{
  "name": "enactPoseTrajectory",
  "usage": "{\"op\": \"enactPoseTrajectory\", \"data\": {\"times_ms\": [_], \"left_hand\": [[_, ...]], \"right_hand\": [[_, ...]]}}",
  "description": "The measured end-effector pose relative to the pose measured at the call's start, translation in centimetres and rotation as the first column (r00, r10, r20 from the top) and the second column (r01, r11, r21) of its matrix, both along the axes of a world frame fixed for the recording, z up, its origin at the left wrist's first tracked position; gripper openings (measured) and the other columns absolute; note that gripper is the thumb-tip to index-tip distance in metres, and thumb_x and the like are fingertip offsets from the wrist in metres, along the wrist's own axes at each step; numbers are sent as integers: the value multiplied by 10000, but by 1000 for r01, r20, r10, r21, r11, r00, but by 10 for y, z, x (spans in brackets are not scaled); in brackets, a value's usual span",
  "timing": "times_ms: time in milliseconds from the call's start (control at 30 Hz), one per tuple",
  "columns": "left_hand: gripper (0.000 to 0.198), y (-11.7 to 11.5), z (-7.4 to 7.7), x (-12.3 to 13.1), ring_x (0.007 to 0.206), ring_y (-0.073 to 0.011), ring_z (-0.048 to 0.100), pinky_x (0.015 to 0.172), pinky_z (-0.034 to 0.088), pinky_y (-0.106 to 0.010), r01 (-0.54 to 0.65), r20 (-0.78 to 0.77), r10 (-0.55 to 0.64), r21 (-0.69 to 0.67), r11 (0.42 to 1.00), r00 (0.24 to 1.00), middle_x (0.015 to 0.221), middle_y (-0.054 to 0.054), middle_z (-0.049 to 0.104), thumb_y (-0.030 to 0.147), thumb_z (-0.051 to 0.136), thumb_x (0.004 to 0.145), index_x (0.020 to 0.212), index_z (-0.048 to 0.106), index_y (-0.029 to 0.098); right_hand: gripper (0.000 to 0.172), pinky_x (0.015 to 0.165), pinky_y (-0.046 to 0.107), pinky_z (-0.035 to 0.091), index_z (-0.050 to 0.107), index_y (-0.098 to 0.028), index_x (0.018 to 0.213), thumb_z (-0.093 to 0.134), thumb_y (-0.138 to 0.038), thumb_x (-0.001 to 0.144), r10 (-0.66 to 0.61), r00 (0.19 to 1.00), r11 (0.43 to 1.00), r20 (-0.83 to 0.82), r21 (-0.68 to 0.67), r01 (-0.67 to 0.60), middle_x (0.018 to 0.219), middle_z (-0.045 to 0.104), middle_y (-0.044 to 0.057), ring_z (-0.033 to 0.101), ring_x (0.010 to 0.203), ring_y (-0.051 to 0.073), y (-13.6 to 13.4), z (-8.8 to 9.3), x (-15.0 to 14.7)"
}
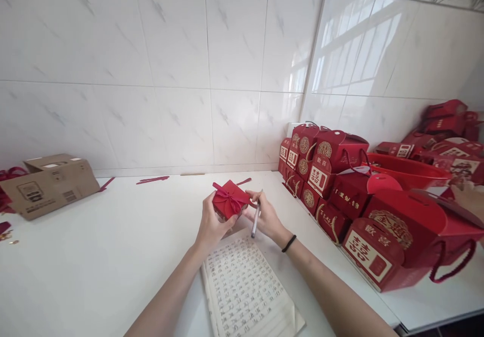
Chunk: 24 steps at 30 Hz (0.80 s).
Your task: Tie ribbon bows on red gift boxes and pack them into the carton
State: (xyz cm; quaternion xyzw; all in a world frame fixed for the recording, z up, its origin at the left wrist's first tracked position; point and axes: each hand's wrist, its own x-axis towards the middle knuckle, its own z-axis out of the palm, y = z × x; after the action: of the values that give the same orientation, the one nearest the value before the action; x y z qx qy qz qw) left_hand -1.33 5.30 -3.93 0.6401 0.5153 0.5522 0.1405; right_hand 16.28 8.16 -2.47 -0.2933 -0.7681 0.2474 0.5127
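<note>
A small red gift box [230,199] tied with a red ribbon bow is held a little above the white table [113,246]. My left hand [210,224] grips it from the left and below. My right hand [264,215] touches the box's right side and also holds a pen [256,219] between its fingers, tip pointing down. A black band sits on my right wrist. Below my hands lies an open notebook [245,289] filled with handwritten rows.
Several red gift boxes and bags with gold emblems [363,211] crowd the right side of the table up to the corner. A brown cardboard box [47,183] lies at the far left. Red ribbon strips [153,179] lie by the tiled wall.
</note>
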Motion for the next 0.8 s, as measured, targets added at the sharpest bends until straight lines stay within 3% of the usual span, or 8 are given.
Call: {"op": "enactPoseTrajectory", "data": {"times_ms": [67,167,333,467,667,800], "left_hand": [[801,0,0,-1,1208,-303,409,955,417,-513,13,11,-13,0,1000,1000,1287,-142,358,431,674,674,1317,254,206],[797,-1,-1,0,1205,-302,415,964,408,-516,-11,4,11,22,1000,1000,1278,-131,374,407,684,662,1313,268,212],[790,-5,0,3,1206,-286,419,974,408,-494,-40,-33,41,41,998,999,1283,-131,380,389,686,660,1305,269,202],[768,-7,4,5,1197,-278,435,959,433,-465,-59,-1,59,16,998,998,1274,-127,404,375,686,650,1284,292,194],[727,-5,7,8,1148,-282,483,912,469,-453,-53,76,57,-54,997,995,1263,-111,433,357,701,617,1242,359,214],[701,2,9,-9,1158,-277,471,979,412,-464,-196,252,221,-120,973,942,1230,-109,449,369,718,612,1205,386,198]], "right_hand": [[330,748,368,478,358,-221,839,537,-497,831,-117,992,991,-50,-72,113,1007,582,89,581,887,218,0,3,2],[329,625,311,440,376,-218,799,529,-506,832,-228,972,964,-51,-150,218,776,544,5,542,660,171,-2,4,-1],[316,602,274,435,373,-218,770,539,-484,811,-145,952,973,-270,-216,87,722,473,-24,512,645,147,-1,2,-9],[300,580,266,429,373,-216,740,556,-451,776,-168,936,975,-308,-192,112,695,463,-24,486,610,137,4,1,-10],[284,564,268,401,316,-223,714,481,-450,761,-378,864,925,-334,-184,333,665,443,-20,473,617,150,28,-5,11],[202,592,289,392,288,-228,734,391,-400,761,-566,771,824,-292,-209,526,713,453,7,475,664,175,43,-10,44]]}}
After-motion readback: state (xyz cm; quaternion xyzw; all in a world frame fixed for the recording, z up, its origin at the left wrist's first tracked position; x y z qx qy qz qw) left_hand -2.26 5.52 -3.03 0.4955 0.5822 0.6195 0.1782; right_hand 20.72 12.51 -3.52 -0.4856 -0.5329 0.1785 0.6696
